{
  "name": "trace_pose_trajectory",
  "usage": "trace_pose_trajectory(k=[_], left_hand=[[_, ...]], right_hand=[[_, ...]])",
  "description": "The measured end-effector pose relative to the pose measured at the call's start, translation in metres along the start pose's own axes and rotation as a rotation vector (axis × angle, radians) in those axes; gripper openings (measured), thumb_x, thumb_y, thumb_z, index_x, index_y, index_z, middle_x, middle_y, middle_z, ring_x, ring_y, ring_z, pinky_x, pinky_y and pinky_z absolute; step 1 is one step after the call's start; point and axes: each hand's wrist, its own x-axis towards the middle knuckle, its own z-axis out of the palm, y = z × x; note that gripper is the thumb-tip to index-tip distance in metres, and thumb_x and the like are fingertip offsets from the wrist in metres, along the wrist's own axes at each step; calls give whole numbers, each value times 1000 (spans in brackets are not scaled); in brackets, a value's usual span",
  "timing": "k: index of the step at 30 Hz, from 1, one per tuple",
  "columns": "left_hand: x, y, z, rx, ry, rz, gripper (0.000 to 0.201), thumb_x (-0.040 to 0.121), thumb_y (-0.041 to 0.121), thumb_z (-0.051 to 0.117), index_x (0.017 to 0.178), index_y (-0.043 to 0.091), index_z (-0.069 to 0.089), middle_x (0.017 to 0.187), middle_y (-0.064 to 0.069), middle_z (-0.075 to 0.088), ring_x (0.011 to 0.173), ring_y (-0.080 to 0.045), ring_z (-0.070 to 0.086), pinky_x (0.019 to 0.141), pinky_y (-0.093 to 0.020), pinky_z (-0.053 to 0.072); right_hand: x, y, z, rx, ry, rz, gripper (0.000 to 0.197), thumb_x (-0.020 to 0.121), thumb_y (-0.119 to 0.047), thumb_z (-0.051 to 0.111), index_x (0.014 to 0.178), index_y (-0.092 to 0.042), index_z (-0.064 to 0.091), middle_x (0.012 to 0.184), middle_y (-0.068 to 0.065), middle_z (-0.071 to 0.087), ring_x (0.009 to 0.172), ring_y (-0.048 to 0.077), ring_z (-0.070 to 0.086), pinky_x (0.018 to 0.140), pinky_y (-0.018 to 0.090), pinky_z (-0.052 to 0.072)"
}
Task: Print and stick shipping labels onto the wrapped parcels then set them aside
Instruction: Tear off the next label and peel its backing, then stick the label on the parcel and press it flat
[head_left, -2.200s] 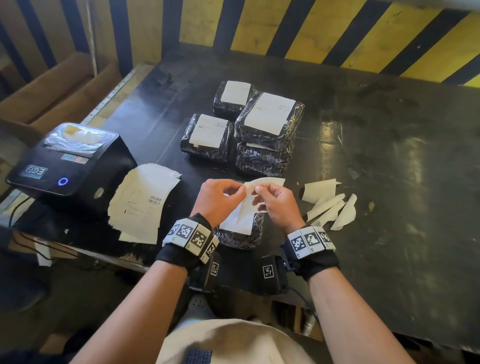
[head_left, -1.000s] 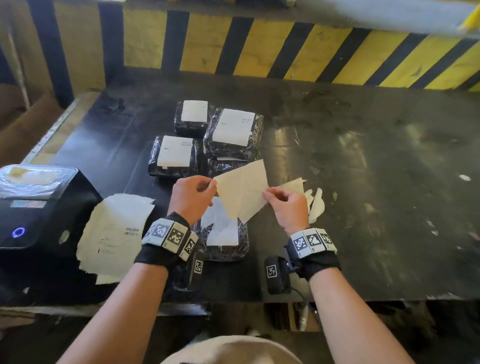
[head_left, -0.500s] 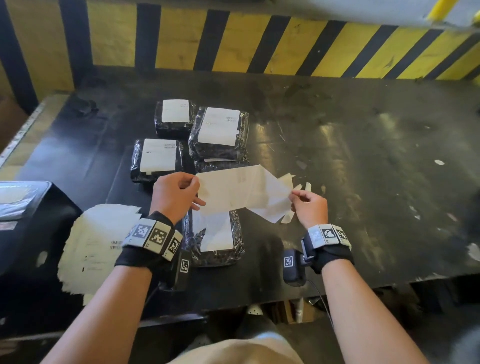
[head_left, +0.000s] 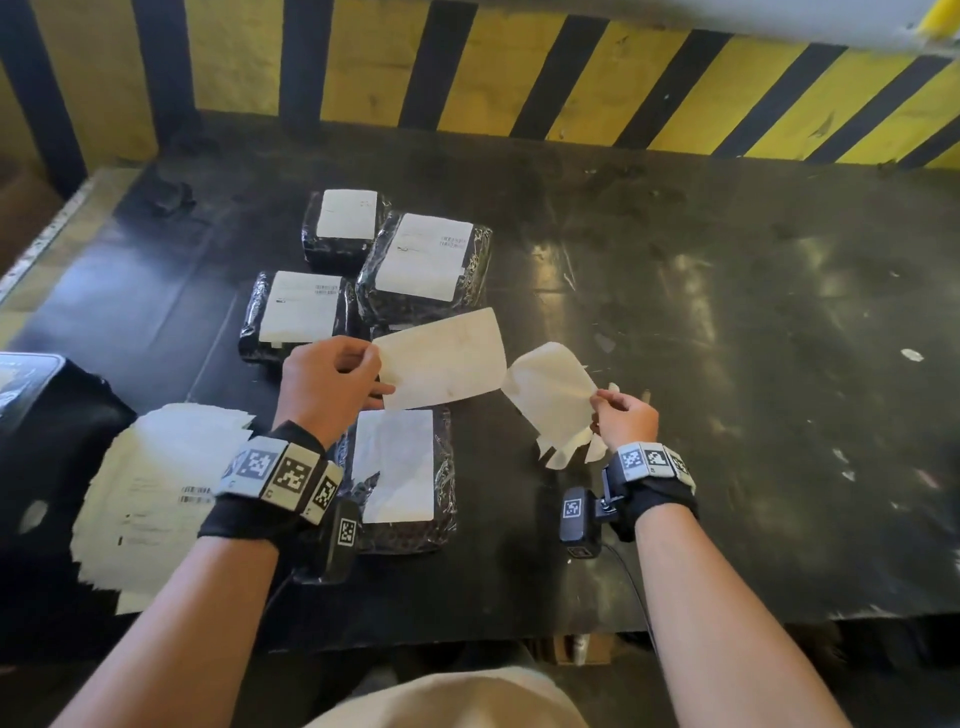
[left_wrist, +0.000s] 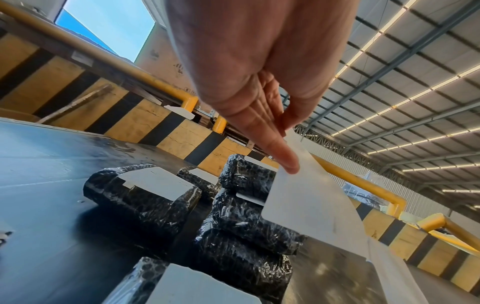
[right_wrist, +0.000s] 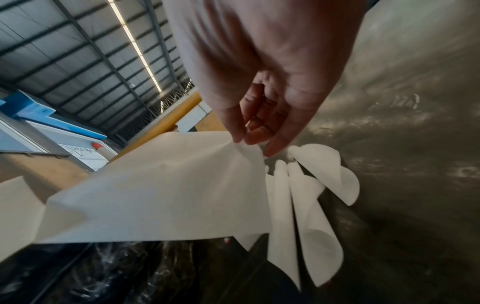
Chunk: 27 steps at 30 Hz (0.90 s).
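Note:
My left hand (head_left: 376, 371) (left_wrist: 288, 148) pinches the left edge of a white shipping label (head_left: 441, 358) (left_wrist: 311, 205) and holds it in the air. My right hand (head_left: 597, 402) (right_wrist: 246, 139) pinches the curled backing paper (head_left: 550, 395) (right_wrist: 161, 185), which still meets the label at one corner. Below the label lies a black bubble-wrapped parcel (head_left: 441, 525) (left_wrist: 135, 277) with a white label on its top. Several labelled black parcels (head_left: 423, 260) sit in a group behind it.
A black label printer (head_left: 47, 426) stands at the left edge of the dark table (head_left: 727, 364), beside a pile of printed labels (head_left: 156, 493). Discarded curled backings (head_left: 563, 452) (right_wrist: 311, 205) lie under my right hand. A yellow-black striped wall (head_left: 519, 67) closes the back.
My hands have drawn apart. The right hand pulled the backing off the label, rightward and down toward the discarded backings. The left hand kept the label above the parcel.

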Motion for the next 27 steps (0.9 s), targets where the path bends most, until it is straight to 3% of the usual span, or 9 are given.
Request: trace_pose_trajectory(k=[6,10,12,14,16,19,22,25,27], left_hand=[[-7,-2,0,21,62,-9,8,93,20,61,92,15,67,81,-5,71,66,-12,72,61,-35,60],[-14,-5,-2,55,84,-17,10,93,20,61,93,13,68,80,-4,72,65,-9,72,58,-31,60],[-17,-5,-1,59,90,-15,11,93,20,61,94,12,69,80,-2,72,65,-8,72,56,-27,59],[-20,-6,0,56,100,-8,12,92,20,61,94,12,69,80,-2,72,67,-7,71,56,-26,59],[-23,-6,2,52,116,-4,14,93,20,61,94,10,70,80,-3,72,67,-7,72,57,-28,60],[-27,-6,3,63,133,19,14,92,20,61,93,10,71,82,-4,72,70,-9,72,58,-29,60],[-33,-8,3,122,117,78,16,91,22,62,93,11,73,82,0,71,72,-11,71,63,-31,61],[-42,-11,1,174,100,147,18,90,24,63,94,10,74,79,4,69,71,-7,68,69,-28,60],[-49,-13,-1,199,98,201,17,90,22,63,92,9,75,77,5,68,68,-6,67,68,-18,57]], right_hand=[[11,11,10,-54,-14,92,20,88,-17,67,106,-13,74,100,8,72,94,28,68,91,41,55],[2,5,11,-215,-15,15,24,91,-19,62,111,-12,72,111,7,70,100,26,64,80,24,45],[-6,1,11,-329,4,-31,28,91,-25,60,114,-15,71,120,9,65,103,26,60,76,26,43],[-18,-6,13,-479,40,-93,35,89,-35,59,119,-21,67,136,9,49,121,26,48,84,34,45],[-35,-19,17,-492,66,-183,34,89,-41,56,117,-24,66,133,5,45,120,20,44,85,33,44],[-67,-49,33,-272,-176,-311,31,93,-42,53,107,-18,67,109,2,62,96,14,57,78,26,42],[-95,-73,55,3,-520,-149,40,95,-50,49,108,-15,63,100,6,69,82,19,68,66,28,52],[-111,-82,70,166,-574,-22,49,94,-55,49,118,-13,59,102,9,70,82,22,69,59,29,56],[-118,-83,77,214,-568,-5,48,93,-52,52,118,-11,59,103,10,70,80,21,70,56,27,56]])
